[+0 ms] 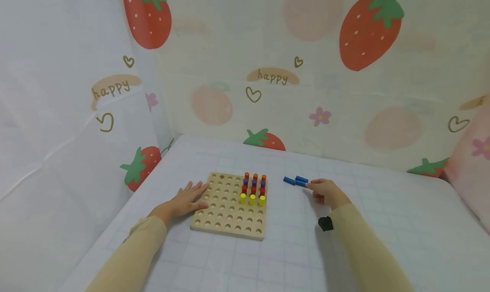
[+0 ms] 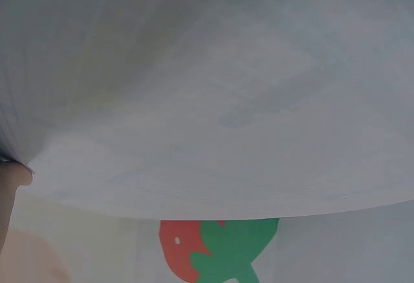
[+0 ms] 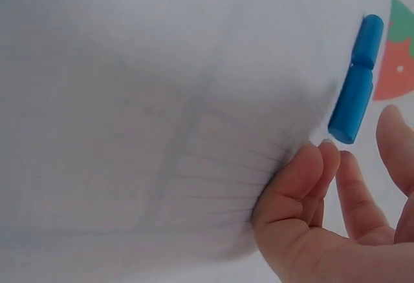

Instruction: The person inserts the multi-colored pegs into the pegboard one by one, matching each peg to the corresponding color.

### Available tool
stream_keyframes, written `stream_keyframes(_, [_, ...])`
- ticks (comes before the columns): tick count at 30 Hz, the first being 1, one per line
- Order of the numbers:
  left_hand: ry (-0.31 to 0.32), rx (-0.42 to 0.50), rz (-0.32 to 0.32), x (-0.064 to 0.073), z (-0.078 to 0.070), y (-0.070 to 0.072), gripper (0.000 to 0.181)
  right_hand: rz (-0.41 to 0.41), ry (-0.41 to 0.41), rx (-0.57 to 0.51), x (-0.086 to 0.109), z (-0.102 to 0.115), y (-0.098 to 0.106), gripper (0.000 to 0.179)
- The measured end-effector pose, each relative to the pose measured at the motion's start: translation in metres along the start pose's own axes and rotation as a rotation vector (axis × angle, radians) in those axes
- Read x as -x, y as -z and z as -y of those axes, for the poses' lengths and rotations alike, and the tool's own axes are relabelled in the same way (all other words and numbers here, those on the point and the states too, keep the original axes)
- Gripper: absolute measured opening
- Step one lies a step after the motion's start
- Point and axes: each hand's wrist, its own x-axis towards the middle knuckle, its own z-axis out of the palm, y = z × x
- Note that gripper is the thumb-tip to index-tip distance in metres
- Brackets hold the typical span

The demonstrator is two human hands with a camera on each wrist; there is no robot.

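A wooden pegboard (image 1: 226, 207) with rows of round holes lies on the table. Yellow pegs (image 1: 252, 199), red pegs (image 1: 253, 191), purple pegs (image 1: 254, 183) and orange pegs (image 1: 255, 177) stand upright along its right side, three of each. My left hand (image 1: 188, 200) rests with spread fingers at the board's left edge; only a fingertip (image 2: 24, 176) shows in the left wrist view. Three blue pegs (image 1: 289, 181) lie right of the board. My right hand (image 1: 324, 191) is at the nearest one, thumb and fingers apart around the near end of a blue peg (image 3: 351, 105).
A small black object (image 1: 325, 223) shows beside the right sleeve. The table (image 1: 291, 253) has a pale checked cloth. Behind it and to the left hang sheets (image 1: 237, 45) printed with strawberries.
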Motion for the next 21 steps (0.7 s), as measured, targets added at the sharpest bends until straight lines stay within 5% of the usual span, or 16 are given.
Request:
stream_keyframes(11, [-0.012, -0.019, -0.003, 0.0, 0.001, -0.001, 0.085, 0.002, -0.01, 0.074, -0.008, 0.006, -0.003, 0.049])
stream_keyframes(21, [0.0, -0.011, 0.006, -0.001, 0.002, -0.001, 0.084, -0.038, 0.026, 0.066, 0.004, 0.009, -0.009, 0.041])
